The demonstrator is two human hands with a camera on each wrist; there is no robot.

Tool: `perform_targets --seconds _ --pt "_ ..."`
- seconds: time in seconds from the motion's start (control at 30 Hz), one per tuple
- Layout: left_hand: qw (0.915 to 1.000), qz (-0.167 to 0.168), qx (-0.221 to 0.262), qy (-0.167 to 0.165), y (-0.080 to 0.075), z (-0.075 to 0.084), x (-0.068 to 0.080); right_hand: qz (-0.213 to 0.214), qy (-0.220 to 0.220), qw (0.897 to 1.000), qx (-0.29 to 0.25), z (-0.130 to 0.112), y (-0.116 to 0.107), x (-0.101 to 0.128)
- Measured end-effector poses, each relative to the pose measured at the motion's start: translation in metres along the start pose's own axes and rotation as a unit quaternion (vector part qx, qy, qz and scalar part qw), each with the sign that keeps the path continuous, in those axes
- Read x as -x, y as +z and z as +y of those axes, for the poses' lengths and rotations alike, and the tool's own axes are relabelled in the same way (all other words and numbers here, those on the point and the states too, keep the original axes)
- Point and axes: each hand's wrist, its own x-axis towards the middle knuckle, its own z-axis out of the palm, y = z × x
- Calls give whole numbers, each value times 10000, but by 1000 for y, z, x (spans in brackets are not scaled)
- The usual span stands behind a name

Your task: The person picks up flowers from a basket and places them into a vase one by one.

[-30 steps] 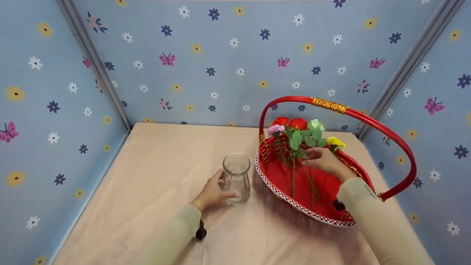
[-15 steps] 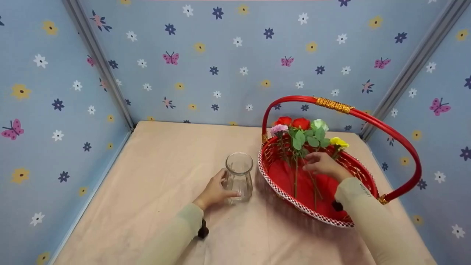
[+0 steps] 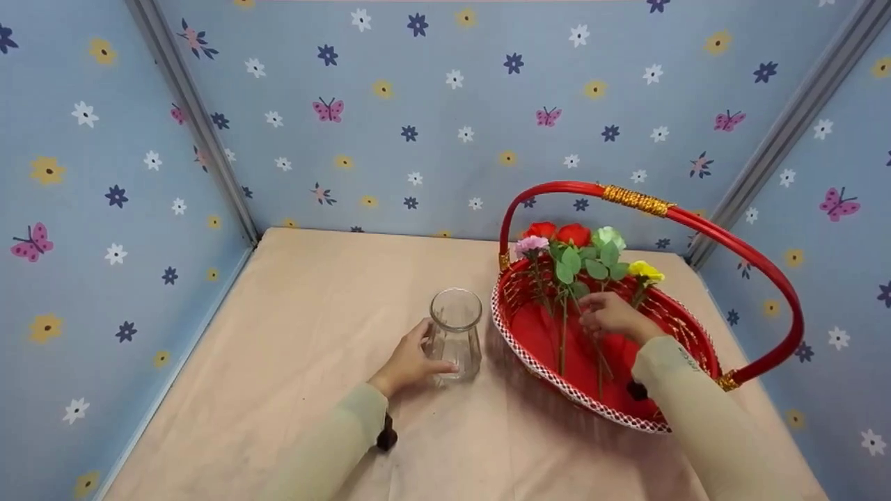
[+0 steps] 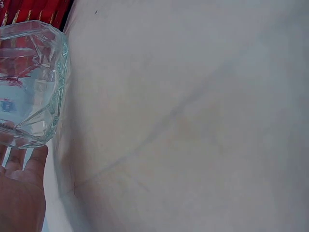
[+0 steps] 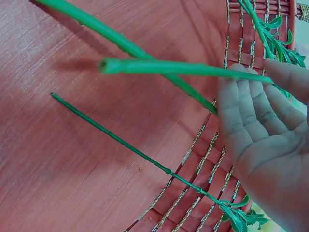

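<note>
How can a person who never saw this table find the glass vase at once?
Start at the large red basket with the arched handle, on the right of the beige table. Just beside its left rim stands the glass vase, upright and empty, with the left hand curled round its side. It is the only clear thing there; the flowers all lie in the basket.

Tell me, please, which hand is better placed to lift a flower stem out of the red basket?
The right hand, most likely: it is already inside the red basket, with its fingers against a green stem. The left hand is outside the basket, holding the glass vase.
</note>
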Motion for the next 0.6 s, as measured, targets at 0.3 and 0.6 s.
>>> perform_targets --seconds 0.3,0.6 --pt "10000 14 77 38 0 0 -1 152 38 9998 83 -1 1 3" --pt "10000 -18 60 -27 0 -2 -1 330 -93 9994 -9 -6 4 7"
